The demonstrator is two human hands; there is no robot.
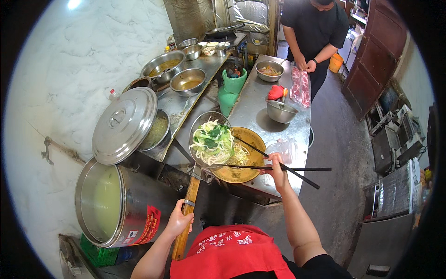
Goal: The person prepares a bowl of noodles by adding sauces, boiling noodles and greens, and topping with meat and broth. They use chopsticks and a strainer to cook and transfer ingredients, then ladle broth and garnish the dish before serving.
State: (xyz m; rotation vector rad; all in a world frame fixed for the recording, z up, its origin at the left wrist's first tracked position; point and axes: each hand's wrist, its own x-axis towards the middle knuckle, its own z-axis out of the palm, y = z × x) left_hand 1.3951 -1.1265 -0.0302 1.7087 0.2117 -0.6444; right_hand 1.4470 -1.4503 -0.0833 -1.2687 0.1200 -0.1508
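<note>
My left hand (181, 219) grips the wooden handle (190, 198) of a wire-mesh strainer (191, 134). Pale noodles (205, 155) and leafy greens (213, 134) fill the strainer, which is held over the left part of a yellow patterned bowl (257, 146). In that bowl lie some noodles or sprouts (241, 154), partly hidden by the strainer. A pair of long black chopsticks (299, 170) is in my right hand (277, 173). Their tips are spread apart, one near the bowl's far side and the other by the strainer's lower edge.
At left stands a tall steel pot (139, 205) of cloudy liquid, with a large lid (122, 120) leaning above it. Steel basins (188, 82) line the side counter. A green gas cylinder (232, 89) stands between the counters. Across the table a person (313, 35) handles packaged meat (300, 85).
</note>
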